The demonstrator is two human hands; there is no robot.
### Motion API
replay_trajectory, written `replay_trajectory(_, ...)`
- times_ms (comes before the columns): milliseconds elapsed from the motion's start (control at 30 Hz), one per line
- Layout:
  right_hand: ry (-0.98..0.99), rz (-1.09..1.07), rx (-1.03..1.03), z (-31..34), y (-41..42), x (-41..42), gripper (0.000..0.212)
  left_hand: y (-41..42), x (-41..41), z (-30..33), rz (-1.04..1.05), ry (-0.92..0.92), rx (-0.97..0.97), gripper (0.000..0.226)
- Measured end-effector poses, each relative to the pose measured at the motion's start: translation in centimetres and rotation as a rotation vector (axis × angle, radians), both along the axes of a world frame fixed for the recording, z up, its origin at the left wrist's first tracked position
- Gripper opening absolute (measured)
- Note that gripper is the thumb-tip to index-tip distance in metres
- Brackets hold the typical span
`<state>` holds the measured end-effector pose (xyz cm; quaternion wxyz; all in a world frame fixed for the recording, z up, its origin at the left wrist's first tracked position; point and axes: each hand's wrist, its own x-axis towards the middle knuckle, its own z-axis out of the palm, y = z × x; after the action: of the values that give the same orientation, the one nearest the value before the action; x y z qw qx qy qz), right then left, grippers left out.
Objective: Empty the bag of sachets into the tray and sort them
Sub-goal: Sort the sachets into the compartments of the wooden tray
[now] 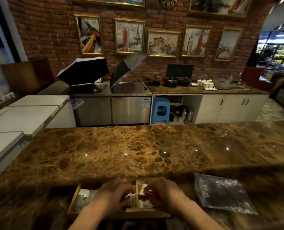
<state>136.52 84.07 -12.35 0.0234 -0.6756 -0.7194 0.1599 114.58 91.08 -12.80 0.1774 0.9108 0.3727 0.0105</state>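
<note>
Sorting sachets (143,190) in tray (74,199), long axis left-right; left hand (116,192), right hand (162,190), each grip seemingly pinching sachets

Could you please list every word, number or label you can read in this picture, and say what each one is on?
"Paris": on the Eiffel Tower painting.
"8", "7", "6", "5", "4": numerals, upside down, on the wall clock, cut off at the top edge.
Fridge sticker: too blurred to read.
Freezer label: too blurred to read.
Sachets in the tray: no print readable.
</note>
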Motion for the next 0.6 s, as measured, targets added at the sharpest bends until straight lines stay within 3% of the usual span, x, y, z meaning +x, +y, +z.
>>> replay_trajectory(300, -0.095, 0.125, 0.028, -1.2, -2.5, 1.1, 0.023, -1.7, 2.6, -0.8, 0.072, 0.028, -0.029, 0.034)
replay_trajectory(467, 0.043, -0.057, 0.121, -1.8, -3.7, 2.3, 0.021, -3.0, 3.7, -0.4, 0.147, -0.083, -0.078, 0.023)
replay_trajectory(600, 0.075, -0.185, 0.202, -1.0, -4.0, 2.8, 0.034, -2.9, 4.1, 0.4, 0.211, -0.143, -0.057, 0.021)
